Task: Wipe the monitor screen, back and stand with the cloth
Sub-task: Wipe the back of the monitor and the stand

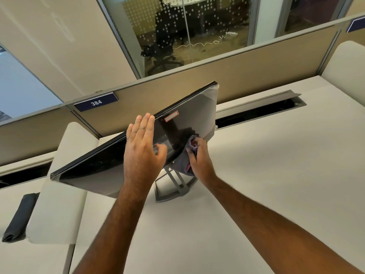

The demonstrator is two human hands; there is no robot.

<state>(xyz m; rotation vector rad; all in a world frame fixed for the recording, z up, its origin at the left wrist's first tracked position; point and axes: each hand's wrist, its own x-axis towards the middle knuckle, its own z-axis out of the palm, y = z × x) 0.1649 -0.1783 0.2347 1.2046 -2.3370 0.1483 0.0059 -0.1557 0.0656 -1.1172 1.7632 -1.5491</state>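
A thin dark monitor [197, 113] stands on the white desk with its glossy dark back turned toward me; the screen side is hidden. A red-bordered sticker [171, 116] sits near its top edge. Its grey metal stand [177, 184] rests on the desk below. My left hand [141, 143] lies flat over the top edge of the monitor, fingers together, thumb on the back. My right hand [197, 157] grips a bunched grey cloth [182, 161] and presses it against the back where the stand joins.
A folded dark cloth [18, 216] lies at the left on the desk [276, 165]. An open cable tray slot [260, 111] runs behind the monitor. Tan partition panels [256, 66] with a "384" label [96, 102] border the desk. White dividers stand left and right.
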